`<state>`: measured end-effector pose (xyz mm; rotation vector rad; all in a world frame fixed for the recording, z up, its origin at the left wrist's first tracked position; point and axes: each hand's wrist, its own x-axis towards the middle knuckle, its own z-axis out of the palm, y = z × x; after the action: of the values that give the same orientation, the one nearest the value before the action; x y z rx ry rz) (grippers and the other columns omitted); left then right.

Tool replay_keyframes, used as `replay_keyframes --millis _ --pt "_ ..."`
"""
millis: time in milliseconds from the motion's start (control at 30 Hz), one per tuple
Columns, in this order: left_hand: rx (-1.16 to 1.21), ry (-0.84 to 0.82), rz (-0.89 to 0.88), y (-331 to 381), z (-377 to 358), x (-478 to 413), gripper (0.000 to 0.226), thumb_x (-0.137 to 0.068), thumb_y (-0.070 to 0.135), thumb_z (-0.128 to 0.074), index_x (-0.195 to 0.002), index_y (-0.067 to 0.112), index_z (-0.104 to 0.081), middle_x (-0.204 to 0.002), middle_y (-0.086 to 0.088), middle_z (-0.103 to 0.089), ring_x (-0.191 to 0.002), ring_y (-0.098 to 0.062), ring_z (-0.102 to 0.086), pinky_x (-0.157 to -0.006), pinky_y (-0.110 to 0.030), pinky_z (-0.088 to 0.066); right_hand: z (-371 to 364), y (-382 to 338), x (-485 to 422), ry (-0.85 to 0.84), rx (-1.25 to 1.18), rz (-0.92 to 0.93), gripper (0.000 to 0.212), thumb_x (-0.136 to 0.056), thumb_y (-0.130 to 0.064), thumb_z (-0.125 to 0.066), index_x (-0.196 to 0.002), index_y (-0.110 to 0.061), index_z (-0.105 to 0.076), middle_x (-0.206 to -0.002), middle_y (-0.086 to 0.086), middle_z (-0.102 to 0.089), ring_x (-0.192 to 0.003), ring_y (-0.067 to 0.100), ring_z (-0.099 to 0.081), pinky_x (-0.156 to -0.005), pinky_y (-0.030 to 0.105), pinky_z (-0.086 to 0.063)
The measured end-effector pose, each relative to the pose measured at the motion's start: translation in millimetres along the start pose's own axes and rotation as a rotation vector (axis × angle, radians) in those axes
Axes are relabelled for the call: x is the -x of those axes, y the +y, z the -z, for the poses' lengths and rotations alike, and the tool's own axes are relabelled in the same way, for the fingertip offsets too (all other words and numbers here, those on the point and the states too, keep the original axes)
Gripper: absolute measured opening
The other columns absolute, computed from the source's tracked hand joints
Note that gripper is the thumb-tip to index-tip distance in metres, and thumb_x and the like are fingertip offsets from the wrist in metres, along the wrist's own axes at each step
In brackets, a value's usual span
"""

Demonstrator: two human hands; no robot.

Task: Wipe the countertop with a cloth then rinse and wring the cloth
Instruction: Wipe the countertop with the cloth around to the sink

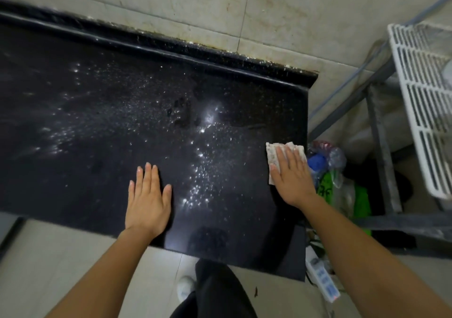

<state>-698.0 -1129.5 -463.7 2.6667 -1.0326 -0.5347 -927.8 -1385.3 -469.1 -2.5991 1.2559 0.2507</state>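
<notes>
The right hand (292,173) lies flat with straight fingers on the cloth (274,157), pressing it to the countertop (97,122) instead of clutching it; nothing is pinched or curled round. The left hand (146,200) is likewise spread open, palm down on the bare stone near the front edge, and seems to serve as a brace.

The cloth, a pale folded pad, sits at the far right end of the dark counter, just beside the right edge, with part of it showing past the fingertips. Beads of water (200,171) glint across the middle of the surface and further left (a good deal of the slab looks unwiped, so I judge the wiping is at an early or middle stage).

To do this step well, keep the palm flat so the whole pad bears on the stone, and draw it in long overlapping strokes from the right end toward the left. Take the far strip by the raised back lip (171,48) too. Mind the right edge: a stroke outward would push water off onto the bags (327,168) below.
</notes>
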Motion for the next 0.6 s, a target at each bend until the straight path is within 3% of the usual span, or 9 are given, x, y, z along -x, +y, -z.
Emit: replay_keyframes --millis 233,333,400,500,600 --pt "0.019 -0.025 0.027 -14.5 -7.3 36.2 0.064 -0.099 0.044 -0.016 -0.15 0.012 0.007 -0.158 -0.003 0.016 -0.144 -0.018 0.02 -0.118 -0.037 0.009 -27.6 -26.5 92.7 -0.021 0.054 0.106 0.081 -0.085 -0.062 0.019 -0.152 -0.019 0.006 -0.158 0.004 0.014 -0.143 0.018 0.021 -0.116 0.033 0.017" --pt "0.006 -0.055 0.018 -17.3 -5.7 36.0 0.065 -0.099 0.046 -0.014 -0.15 0.014 0.011 -0.157 -0.002 0.019 -0.143 -0.017 0.022 -0.118 -0.036 0.01 -44.9 -32.2 131.2 0.017 0.089 0.238 0.066 -0.099 -0.052 0.003 -0.153 -0.015 -0.004 -0.16 0.01 0.004 -0.148 0.029 0.006 -0.117 0.043 -0.003" --pt "-0.011 -0.072 0.018 -18.0 -4.8 36.3 0.066 -0.098 0.048 -0.012 -0.149 0.015 0.013 -0.157 -0.002 0.022 -0.142 -0.016 0.024 -0.118 -0.036 0.01 -51.7 -25.7 152.3 0.017 0.131 0.369 0.06 -0.104 -0.045 -0.012 -0.154 -0.013 -0.012 -0.161 0.012 -0.005 -0.149 0.028 -0.003 -0.115 0.044 -0.012" --pt "-0.027 -0.086 0.034 -16.7 -4.9 36.1 0.066 -0.097 0.049 -0.009 -0.149 0.016 0.015 -0.156 -0.001 0.023 -0.142 -0.016 0.025 -0.118 -0.036 0.01 -46.7 -6.1 150.8 -0.003 0.169 0.52 0.059 -0.104 -0.046 -0.02 -0.155 -0.017 -0.014 -0.162 0.006 -0.009 -0.149 0.024 -0.006 -0.116 0.041 -0.012" --pt "-0.043 -0.057 0.034 -16.9 -7.6 34.4 0.067 -0.096 0.05 -0.008 -0.149 0.016 0.014 -0.156 -0.002 0.022 -0.142 -0.016 0.024 -0.118 -0.036 0.01 -34.7 4.8 114.1 -0.016 0.159 0.447 0.058 -0.103 -0.048 -0.015 -0.154 -0.021 -0.01 -0.161 0.004 -0.008 -0.149 0.022 -0.005 -0.116 0.043 -0.014"
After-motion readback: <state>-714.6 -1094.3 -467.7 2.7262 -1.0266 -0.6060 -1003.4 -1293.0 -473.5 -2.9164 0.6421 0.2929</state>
